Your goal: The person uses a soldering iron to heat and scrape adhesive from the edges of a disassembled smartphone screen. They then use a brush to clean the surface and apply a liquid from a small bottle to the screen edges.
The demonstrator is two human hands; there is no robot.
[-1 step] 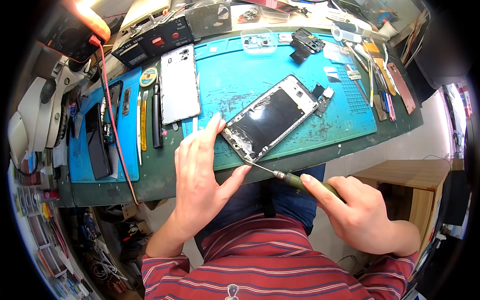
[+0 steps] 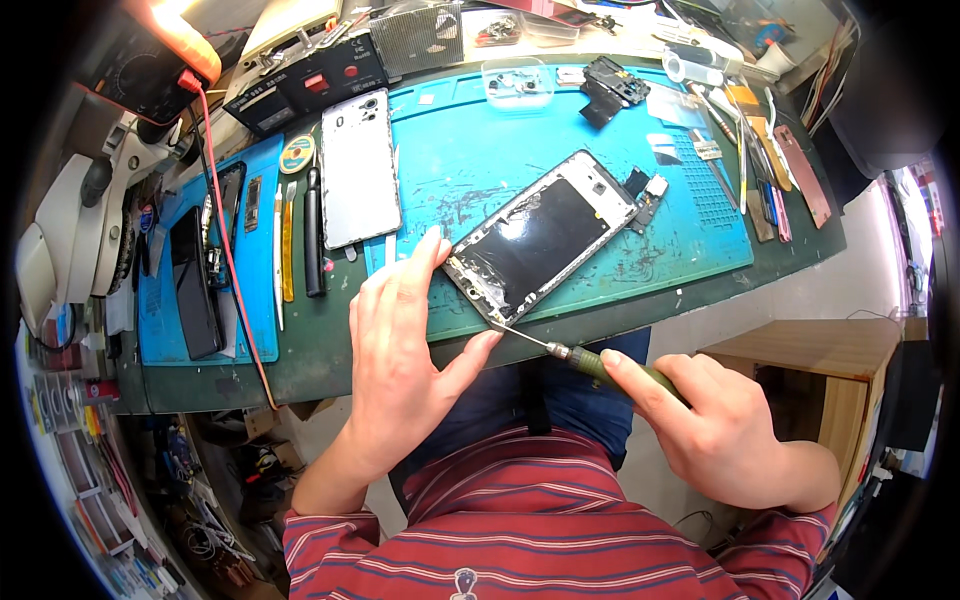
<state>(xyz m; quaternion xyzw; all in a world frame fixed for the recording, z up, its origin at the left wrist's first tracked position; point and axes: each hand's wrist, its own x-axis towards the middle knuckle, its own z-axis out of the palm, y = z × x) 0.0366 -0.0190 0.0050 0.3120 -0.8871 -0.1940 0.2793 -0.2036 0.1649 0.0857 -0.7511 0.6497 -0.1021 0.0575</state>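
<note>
An opened phone (image 2: 545, 240) lies slanted on the blue work mat (image 2: 450, 120), its frame around a black inner panel. Scraps of torn film cling near its lower left end. My left hand (image 2: 395, 345) spans that end, thumb at the near corner and fingertips at the far one. In my right hand (image 2: 715, 420) is a thin metal-shafted tool with a green handle (image 2: 592, 366), index finger along the handle. The tool's tip meets the phone's near corner, close to my left thumb. A small circuit piece with a flex cable (image 2: 648, 198) sits at the phone's right end.
Left of the phone lie a silver phone back (image 2: 360, 170), a black rod-shaped tool (image 2: 314, 235) and a dark phone (image 2: 195, 285). Red and black leads cross the left mat. Behind stand a clear parts box (image 2: 517, 82) and black phone parts (image 2: 615, 82); tweezers and picks crowd the right.
</note>
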